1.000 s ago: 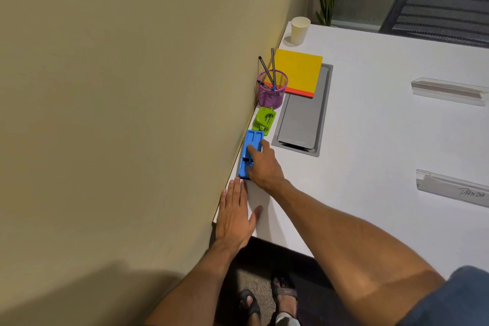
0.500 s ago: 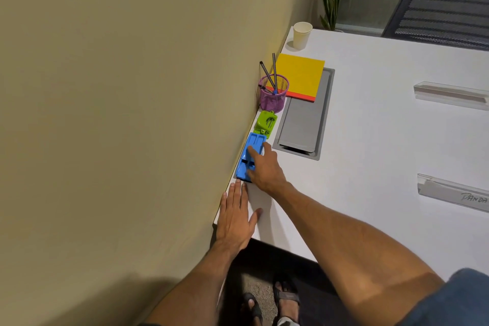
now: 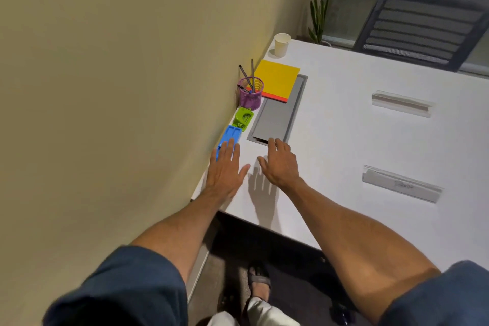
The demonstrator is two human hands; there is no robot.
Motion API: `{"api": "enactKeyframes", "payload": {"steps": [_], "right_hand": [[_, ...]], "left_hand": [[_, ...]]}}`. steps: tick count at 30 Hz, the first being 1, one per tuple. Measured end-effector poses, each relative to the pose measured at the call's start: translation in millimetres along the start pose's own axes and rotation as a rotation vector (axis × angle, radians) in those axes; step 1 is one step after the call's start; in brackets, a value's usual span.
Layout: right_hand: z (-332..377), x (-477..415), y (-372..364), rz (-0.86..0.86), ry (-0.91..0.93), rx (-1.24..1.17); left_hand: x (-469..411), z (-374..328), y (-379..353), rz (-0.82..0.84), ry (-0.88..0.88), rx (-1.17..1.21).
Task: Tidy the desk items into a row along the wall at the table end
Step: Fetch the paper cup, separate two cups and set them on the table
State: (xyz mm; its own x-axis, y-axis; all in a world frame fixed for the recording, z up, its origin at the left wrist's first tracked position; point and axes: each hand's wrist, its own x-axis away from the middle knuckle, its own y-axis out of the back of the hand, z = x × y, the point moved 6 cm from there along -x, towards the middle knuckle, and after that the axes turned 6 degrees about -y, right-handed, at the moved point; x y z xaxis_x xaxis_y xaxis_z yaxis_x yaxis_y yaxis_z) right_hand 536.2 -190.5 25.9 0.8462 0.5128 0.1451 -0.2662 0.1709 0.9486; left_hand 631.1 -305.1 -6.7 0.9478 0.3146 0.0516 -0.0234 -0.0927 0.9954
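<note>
A row of items lines the yellow wall on the white table (image 3: 344,145): a paper cup (image 3: 282,44), a yellow notepad with a red edge (image 3: 277,79), a purple mesh pen cup (image 3: 251,94) holding pens, a green stapler-like item (image 3: 243,118), and a blue tray-shaped item (image 3: 229,137). My left hand (image 3: 226,167) lies flat and open, its fingertips over the blue item's near end. My right hand (image 3: 279,163) hovers open just right of it, holding nothing, fingers spread near the grey hatch.
A grey recessed cable hatch (image 3: 277,116) sits beside the row. Two clear name-plate holders (image 3: 402,103) (image 3: 402,184) lie to the right. A dark office chair (image 3: 423,24) and a potted plant (image 3: 318,18) stand past the far edge. The near table edge is under my forearms.
My right hand let go of the blue item and drew back to the right. My left hand slid forward along the wall onto the blue item's near end.
</note>
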Motion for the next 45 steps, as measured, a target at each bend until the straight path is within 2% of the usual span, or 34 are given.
{"api": "enactKeyframes", "payload": {"steps": [12,24,26,27,29,30,32,33,35,36,41,42,44,45], "right_hand": [[-73.4,101.1,72.8,-0.111,-0.2,0.02],[-203.9,220.5,128.5,-0.215,-0.506,-0.025],[-246.8,251.0,143.6,-0.233,-0.586,-0.045],[-247.3,249.7,147.6,-0.243,-0.577,-0.044],[-298.5,282.6,162.1,-0.261,-0.657,-0.054],[-299.6,280.3,167.6,-0.268,-0.653,-0.043],[-357.6,313.8,184.5,-0.271,-0.718,-0.055],[-360.2,310.9,190.7,-0.286,-0.716,-0.056],[-421.9,341.0,208.8,-0.292,-0.758,-0.057],[-425.5,339.8,211.3,-0.302,-0.763,-0.057],[-545.3,402.3,219.7,-0.286,-0.84,-0.073],[-545.7,398.8,221.0,-0.305,-0.829,-0.061],[-597.2,436.3,222.9,-0.292,-0.9,-0.099],[-596.8,433.2,223.2,-0.302,-0.886,-0.09]], "left_hand": [[21.1,-105.3,65.3,-0.006,-0.228,-0.06],[62.6,-262.0,83.2,0.044,-0.528,-0.046],[67.5,-316.4,87.1,0.063,-0.618,-0.06],[66.3,-316.1,90.1,0.052,-0.621,-0.067],[73.8,-377.8,92.8,0.044,-0.711,-0.079],[71.3,-378.3,96.6,0.027,-0.716,-0.085],[79.8,-448.1,94.8,0.045,-0.779,-0.077],[76.7,-450.1,98.3,0.031,-0.78,-0.081],[85.8,-522.0,93.1,0.046,-0.807,-0.066],[84.8,-525.6,93.9,0.042,-0.814,-0.075],[112.3,-663.1,63.9,0.09,-0.876,-0.085],[109.0,-664.9,66.5,0.072,-0.887,-0.091],[126.1,-729.2,54.6,0.118,-0.936,-0.09],[122.5,-730.0,57.7,0.095,-0.939,-0.096]]}}
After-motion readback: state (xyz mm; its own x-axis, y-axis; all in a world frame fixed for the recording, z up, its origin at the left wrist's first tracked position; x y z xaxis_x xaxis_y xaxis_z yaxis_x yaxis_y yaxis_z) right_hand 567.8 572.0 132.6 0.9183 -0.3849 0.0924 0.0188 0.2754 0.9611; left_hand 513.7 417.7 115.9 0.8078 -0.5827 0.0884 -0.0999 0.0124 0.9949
